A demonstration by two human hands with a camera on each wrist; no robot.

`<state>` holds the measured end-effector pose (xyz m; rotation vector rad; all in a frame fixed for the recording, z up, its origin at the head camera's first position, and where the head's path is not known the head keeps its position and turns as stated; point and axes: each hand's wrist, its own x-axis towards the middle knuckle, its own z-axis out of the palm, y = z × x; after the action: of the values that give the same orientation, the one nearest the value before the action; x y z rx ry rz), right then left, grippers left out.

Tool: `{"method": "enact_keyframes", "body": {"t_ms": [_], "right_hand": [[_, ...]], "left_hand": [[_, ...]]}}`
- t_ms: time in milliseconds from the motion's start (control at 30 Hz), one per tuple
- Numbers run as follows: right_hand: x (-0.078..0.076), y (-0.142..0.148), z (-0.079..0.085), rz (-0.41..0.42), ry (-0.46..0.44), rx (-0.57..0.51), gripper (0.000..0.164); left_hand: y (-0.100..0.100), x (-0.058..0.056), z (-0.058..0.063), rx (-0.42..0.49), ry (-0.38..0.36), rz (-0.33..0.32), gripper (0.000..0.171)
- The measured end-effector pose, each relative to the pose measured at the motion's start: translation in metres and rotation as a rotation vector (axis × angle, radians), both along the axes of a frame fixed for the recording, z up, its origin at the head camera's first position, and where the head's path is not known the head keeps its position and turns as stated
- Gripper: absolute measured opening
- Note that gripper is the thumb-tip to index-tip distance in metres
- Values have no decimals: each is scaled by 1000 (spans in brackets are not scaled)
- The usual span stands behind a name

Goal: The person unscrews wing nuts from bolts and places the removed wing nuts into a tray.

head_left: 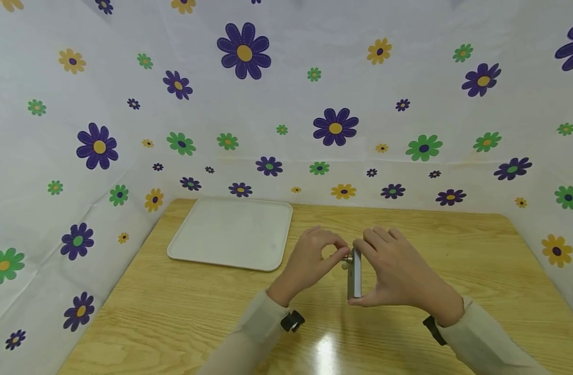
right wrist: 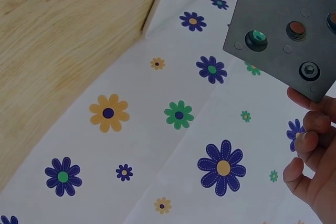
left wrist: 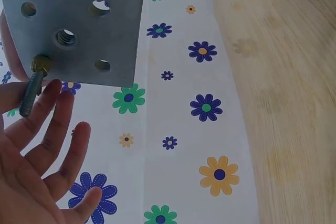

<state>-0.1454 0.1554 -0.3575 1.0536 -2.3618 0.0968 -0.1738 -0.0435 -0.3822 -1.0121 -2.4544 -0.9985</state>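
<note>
Between my two hands a grey metal plate (head_left: 355, 278) with several round holes stands edge-on above the table. My right hand (head_left: 398, 268) holds it by opposite edges, fingers at the top and thumb below. A threaded bolt (left wrist: 32, 94) sticks out of one corner hole, and a brass-coloured nut (left wrist: 41, 63) sits on it close to the plate. With finger and thumb, my left hand (head_left: 309, 260) pinches at the nut; the exact contact is partly hidden. On the plate's other face, the bolt's socket head (right wrist: 310, 70) lies in its hole.
A white rectangular tray (head_left: 232, 234) lies at the back left of the wooden table (head_left: 174, 317). Flower-printed white sheeting (head_left: 286, 104) rises behind the table and along both sides.
</note>
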Motion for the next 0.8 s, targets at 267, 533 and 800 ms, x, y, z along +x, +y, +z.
{"method": "enact_keyframes", "body": {"t_ms": [267, 533, 800], "right_hand": [[-1, 3, -1, 3, -16, -21, 90], [0, 2, 0, 0, -17, -8, 91], [1, -1, 0, -3, -43, -5, 90]], "left_hand": [[-10, 4, -6, -137, 368, -6, 25], [-9, 6, -10, -272, 545, 10, 27], [-8, 5, -8, -323, 571, 19, 21]]}}
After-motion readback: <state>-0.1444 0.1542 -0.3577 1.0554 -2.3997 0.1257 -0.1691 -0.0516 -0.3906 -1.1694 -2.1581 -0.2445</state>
